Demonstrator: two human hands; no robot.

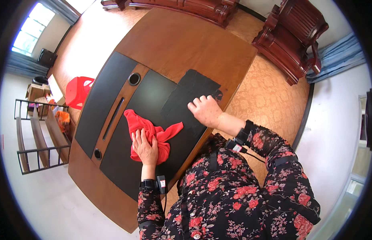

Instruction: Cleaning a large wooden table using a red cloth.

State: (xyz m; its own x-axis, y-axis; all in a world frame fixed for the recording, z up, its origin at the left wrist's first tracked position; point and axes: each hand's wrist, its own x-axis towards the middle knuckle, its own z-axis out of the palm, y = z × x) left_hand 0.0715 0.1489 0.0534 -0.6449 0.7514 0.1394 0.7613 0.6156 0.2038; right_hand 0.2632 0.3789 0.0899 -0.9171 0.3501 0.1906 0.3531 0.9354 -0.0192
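Observation:
A bunched red cloth [167, 134] lies on the black inlaid panel [154, 90] of a brown wooden desk [186, 38]. My left hand [145, 149] rests on top of the cloth, its fingers curved over the folds and gripping it against the surface. My right hand [206, 111] is closed, with the fingers curled, at the near right side of the desk. Just beyond it lies a darker black sheet or patch [192, 89] with uneven edges. The underside of the right fingers is hidden, so anything inside them cannot be made out.
The desk has round holes [134, 79] and a long slot in its wooden strip. Dark red wooden chairs [294, 36] stand beyond it. To the left are a red plastic stool [77, 92], a metal-framed rack [42, 136] and stacked boxes [37, 92].

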